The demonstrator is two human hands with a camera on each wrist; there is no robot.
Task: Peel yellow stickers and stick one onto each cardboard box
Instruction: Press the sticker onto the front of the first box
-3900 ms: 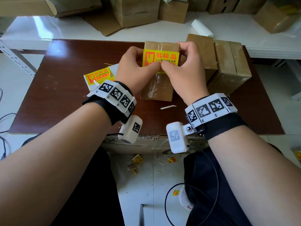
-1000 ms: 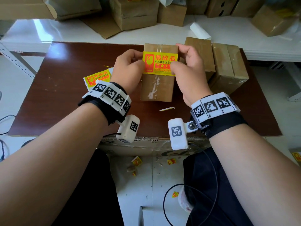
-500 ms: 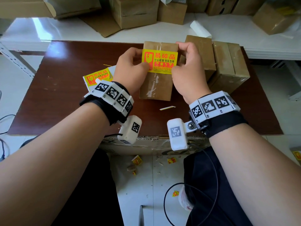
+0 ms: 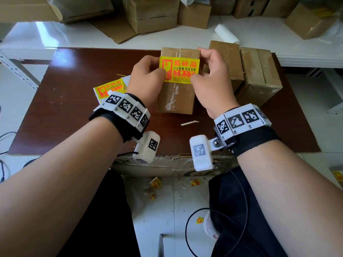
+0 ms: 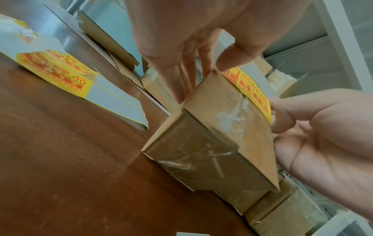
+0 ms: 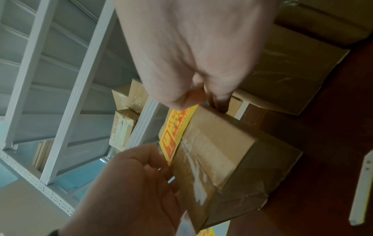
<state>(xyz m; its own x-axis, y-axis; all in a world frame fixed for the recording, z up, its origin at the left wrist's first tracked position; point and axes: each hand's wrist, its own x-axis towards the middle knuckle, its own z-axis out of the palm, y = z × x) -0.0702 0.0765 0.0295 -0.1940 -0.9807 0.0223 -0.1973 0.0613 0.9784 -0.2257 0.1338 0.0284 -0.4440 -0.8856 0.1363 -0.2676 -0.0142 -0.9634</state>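
Observation:
A taped cardboard box (image 4: 175,97) lies in the middle of the brown table, with a yellow sticker (image 4: 179,69) on the far half of its top. My left hand (image 4: 150,75) grips the box's left side, thumb on the sticker's lower left corner. My right hand (image 4: 207,71) grips the right side, thumb on the lower right corner. In the left wrist view the left hand's fingers (image 5: 181,76) run down the side of the box (image 5: 218,135). The right wrist view shows the thumb on the sticker (image 6: 177,127). A sticker sheet (image 4: 109,89) lies to the left.
Two more cardboard boxes (image 4: 227,62) (image 4: 259,75) stand against the held box's right side. A thin white strip (image 4: 189,123) lies near the table's (image 4: 65,108) front edge. Several boxes and a white roll (image 4: 226,36) fill the white shelf behind. Sticker scraps litter the floor.
My thumbs, which met at the middle of the sticker's lower edge, now sit apart at its two lower corners. The box has hardly moved.

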